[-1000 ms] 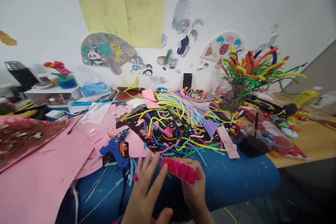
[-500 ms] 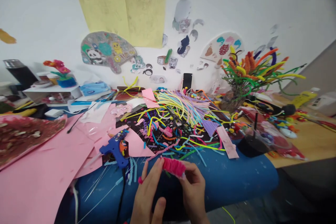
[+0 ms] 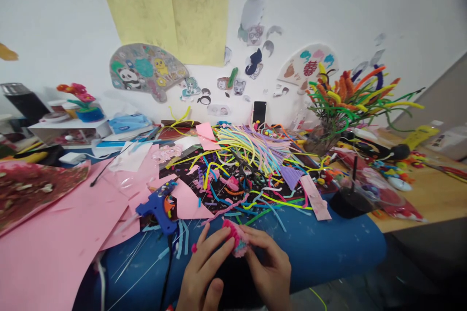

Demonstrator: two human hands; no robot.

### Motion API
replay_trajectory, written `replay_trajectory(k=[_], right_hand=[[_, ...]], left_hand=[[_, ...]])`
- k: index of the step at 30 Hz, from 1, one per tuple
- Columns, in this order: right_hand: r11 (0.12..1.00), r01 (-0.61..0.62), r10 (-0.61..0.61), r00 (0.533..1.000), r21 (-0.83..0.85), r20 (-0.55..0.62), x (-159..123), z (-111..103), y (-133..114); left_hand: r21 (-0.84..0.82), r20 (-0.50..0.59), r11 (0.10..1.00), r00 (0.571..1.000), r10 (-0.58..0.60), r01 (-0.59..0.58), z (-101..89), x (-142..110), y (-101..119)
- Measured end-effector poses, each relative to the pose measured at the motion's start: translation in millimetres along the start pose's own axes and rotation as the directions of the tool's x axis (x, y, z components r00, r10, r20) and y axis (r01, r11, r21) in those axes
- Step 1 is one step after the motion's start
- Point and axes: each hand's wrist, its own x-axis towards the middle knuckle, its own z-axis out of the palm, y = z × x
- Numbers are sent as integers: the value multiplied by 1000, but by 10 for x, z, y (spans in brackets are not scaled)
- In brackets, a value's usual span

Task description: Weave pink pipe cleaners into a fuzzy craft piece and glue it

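Note:
Between my two hands is a small fuzzy pink piece [image 3: 239,242], made of what look like pipe cleaners, with pale pink and bluish parts on the side facing me. My left hand [image 3: 204,269] rests its fingertips on the piece's left side, its thumb standing away. A small pink bit [image 3: 194,248] shows by one of its fingers. My right hand [image 3: 269,265] pinches the piece from the right between thumb and fingers. Left of my hands lies a blue hot glue gun [image 3: 159,209] on pink sheets.
Loose pipe cleaners [image 3: 251,148] and scraps cover a dark mat beyond my hands. Thin glue sticks or wires [image 3: 131,257] lie at left on the blue cover [image 3: 321,248]. A vase of pipe-cleaner stems [image 3: 323,138] and a black pot [image 3: 350,202] stand at right.
The pink piece has been turned, so its pale pink and bluish side now faces me. My left fingers have moved onto it, and my right hand has shifted its grip.

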Motion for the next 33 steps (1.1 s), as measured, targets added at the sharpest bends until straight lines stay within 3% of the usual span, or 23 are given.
replay_trajectory(k=[8,14,19,22,25,29,33], right_hand=[[986,137,-133,990,-93,52,-6,-48,13],[971,231,-226,970,-53,88,71,-64,-73],[969,242,-248,948,56,199,73,-62,-138],[956,280,-292,927,85,235,67,-71,-145],[952,293,-305,904,85,299,104,-108,-145],[967,241,-253,890,81,380,215,-173,-199],[978,205,-195,886,22,421,305,-257,-266]], left_hand=[[-95,-9,992,996,-89,87,-75,28,37],[-145,-46,986,995,-94,87,-85,-7,33],[-82,-109,971,966,-233,225,18,-104,-84],[-153,-32,948,957,-288,280,69,-153,-177],[-160,40,956,969,-244,248,49,-130,-213],[-92,-45,991,994,-105,100,-15,25,-147],[-92,-3,985,989,-148,147,-3,157,-62]])
